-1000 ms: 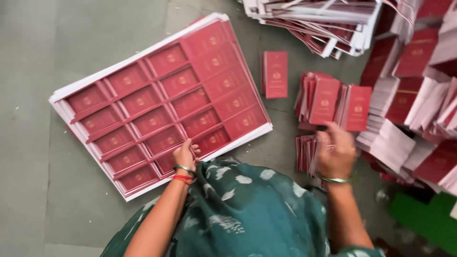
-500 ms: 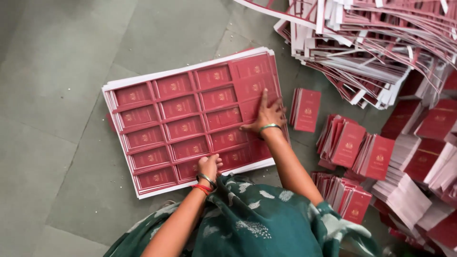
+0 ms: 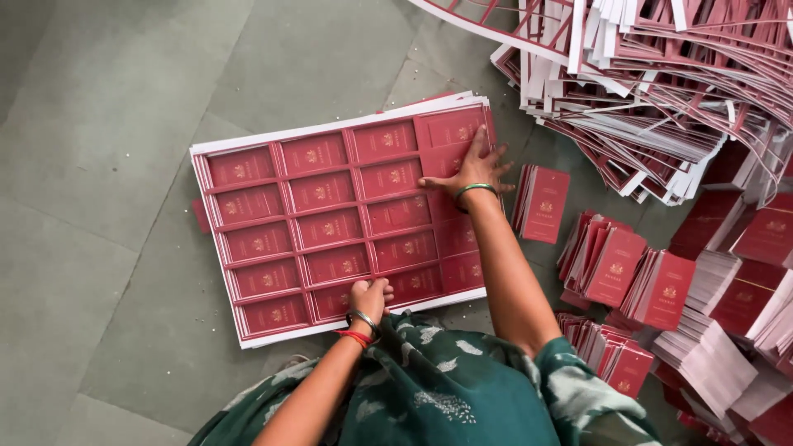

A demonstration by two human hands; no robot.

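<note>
We see a grey floor (image 3: 99,165), and on it a big stack of printed sheets (image 3: 330,219), each sheet a grid of red cards with white borders. To the upper right lies a heap of punched-out sheet frames (image 3: 661,91). Below that, small piles of loose red cards (image 3: 636,281) stand on the floor, and one short pile (image 3: 543,204) sits just beside the sheets' right edge. Our right hand (image 3: 472,169) lies open and flat, fingers spread, pressing the sheets' upper right corner. Our left hand (image 3: 369,296) is curled, gripping the sheets' near edge. A green bangle (image 3: 472,190) rings the right wrist.
</note>
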